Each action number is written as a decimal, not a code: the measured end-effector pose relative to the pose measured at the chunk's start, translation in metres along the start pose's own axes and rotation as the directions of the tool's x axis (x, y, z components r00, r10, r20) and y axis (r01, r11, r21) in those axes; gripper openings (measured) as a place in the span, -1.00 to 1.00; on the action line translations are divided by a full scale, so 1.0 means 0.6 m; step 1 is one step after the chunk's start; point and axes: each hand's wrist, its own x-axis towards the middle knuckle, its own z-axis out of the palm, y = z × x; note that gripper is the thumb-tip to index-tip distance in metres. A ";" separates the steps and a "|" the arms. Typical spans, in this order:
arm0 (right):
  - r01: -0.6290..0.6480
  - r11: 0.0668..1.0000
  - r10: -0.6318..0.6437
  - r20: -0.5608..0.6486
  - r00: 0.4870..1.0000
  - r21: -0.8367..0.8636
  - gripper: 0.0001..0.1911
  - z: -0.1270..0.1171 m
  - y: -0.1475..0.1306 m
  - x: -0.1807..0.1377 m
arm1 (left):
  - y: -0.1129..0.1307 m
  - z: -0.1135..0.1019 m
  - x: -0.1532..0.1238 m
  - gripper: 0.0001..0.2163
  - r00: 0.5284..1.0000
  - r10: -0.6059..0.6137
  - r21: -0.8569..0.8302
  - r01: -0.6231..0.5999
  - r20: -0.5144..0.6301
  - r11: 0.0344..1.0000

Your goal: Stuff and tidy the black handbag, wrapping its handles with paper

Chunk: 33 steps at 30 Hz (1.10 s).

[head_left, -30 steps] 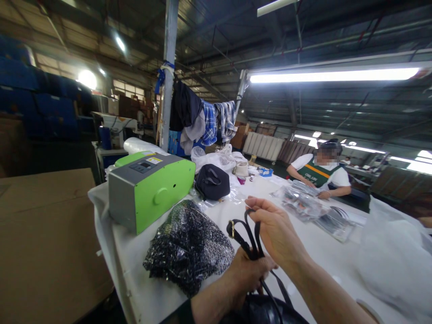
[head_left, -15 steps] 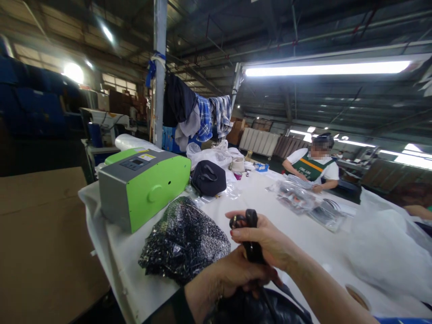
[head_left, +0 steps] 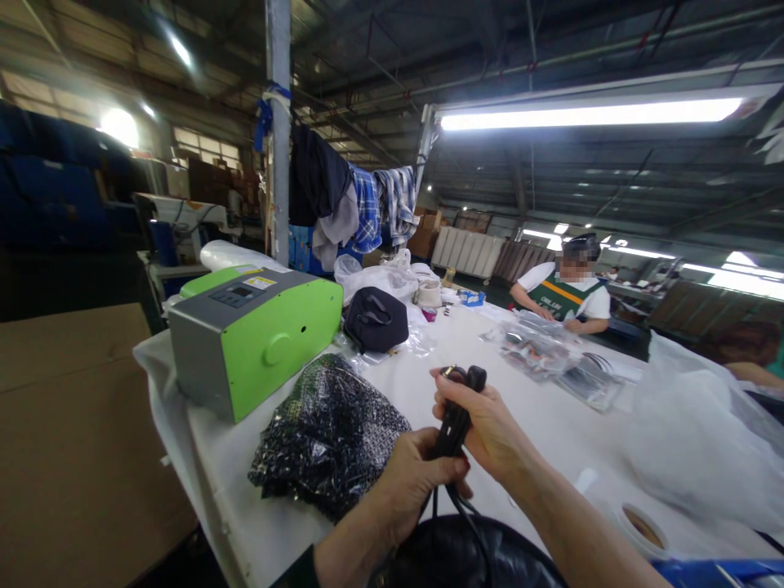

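The loops of the black strap [head_left: 452, 426], spread a second ago, now sit bunched above a shiny black item [head_left: 471, 555], left hand [head_left: 422, 472] closed round the lower part, right hand [head_left: 491, 425] gripping the top, apparently mid-gathering, which calls for keeping folds tight.

Factory workshop: metal roof [head_left: 471, 41], tube light [head_left: 591, 114], green machine [head_left: 278, 347], worktable [head_left: 539, 416], aproned co-worker [head_left: 560, 298].

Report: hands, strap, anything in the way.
Left hand and right hand gripping folded black strap. Strands trail over glossy black item. Grip unobstructed; patterned plastic alongside.
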 end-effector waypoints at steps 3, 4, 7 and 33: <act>0.018 0.999 -0.017 -0.012 1.000 0.052 -0.66 -0.004 0.004 0.007 | -0.005 -0.007 -0.008 -0.77 0.999 0.046 0.095 -0.048 0.014 0.994; 0.017 0.998 -0.016 -0.018 1.000 0.065 -0.67 -0.005 0.005 0.009 | -0.006 -0.010 -0.011 -0.79 0.998 0.051 0.162 -0.056 0.030 0.985; 0.021 0.995 -0.017 -0.039 0.999 0.097 -0.68 -0.006 0.009 0.013 | -0.006 -0.018 -0.018 -0.84 0.997 0.041 0.363 -0.059 0.059 0.930; -0.120 0.981 0.126 -0.028 0.992 0.153 -0.61 -0.023 0.039 0.002 | -0.017 -0.025 -0.009 -0.69 0.976 -0.124 -0.123 0.147 0.178 0.981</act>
